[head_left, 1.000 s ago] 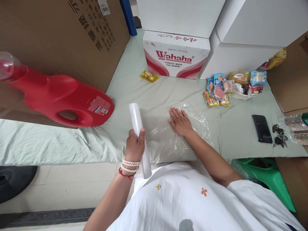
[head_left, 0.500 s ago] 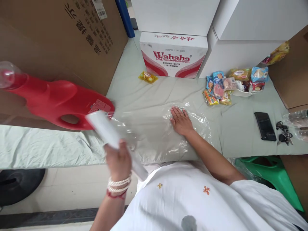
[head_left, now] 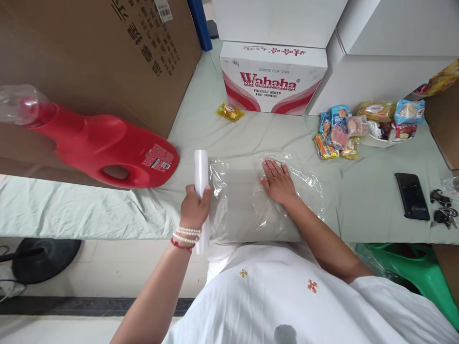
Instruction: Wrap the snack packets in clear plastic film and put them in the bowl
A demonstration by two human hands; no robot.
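white film roll [head_left: 201, 171], gripped by the left hand [head_left: 193, 209] over the near edge of the cloth [head_left: 366, 196], is best held square so the clear film [head_left: 240, 191] lies taut beneath the flat, open right hand [head_left: 280, 184].

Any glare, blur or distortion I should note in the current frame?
Head view: bright glare streaks on the clear film near the white roll and right hand; head view: lettering on the Wahaha box reads sharply, but the fine print on the brown carton is illegible; head view: the carton's slant suggests wide-angle distortion.
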